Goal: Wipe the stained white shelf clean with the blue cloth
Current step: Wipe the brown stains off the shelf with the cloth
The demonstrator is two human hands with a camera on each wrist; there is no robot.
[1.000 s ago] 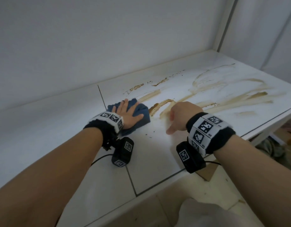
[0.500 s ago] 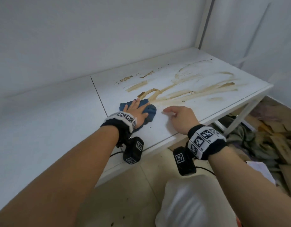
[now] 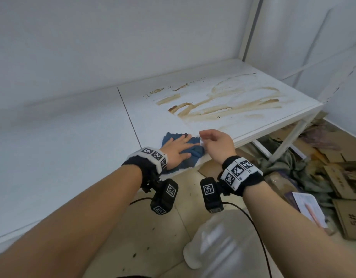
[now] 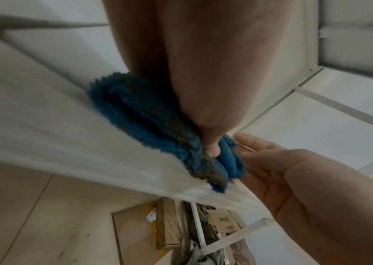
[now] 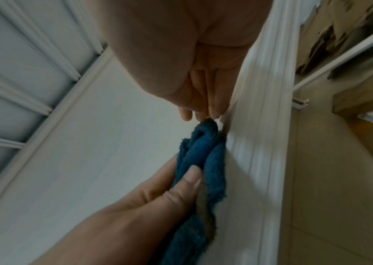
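Several brown streaks (image 3: 223,106) across white shelf (image 3: 273,125); bunched blue cloth (image 3: 193,152) at edge.

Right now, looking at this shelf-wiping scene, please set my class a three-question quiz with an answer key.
1. True or false: the left hand lies flat on the cloth.
2. What colour are the stains on the shelf?
3. Where is the cloth? A) on the stains B) at the shelf's front edge C) on the floor

Key: 1 true; 2 brown; 3 B
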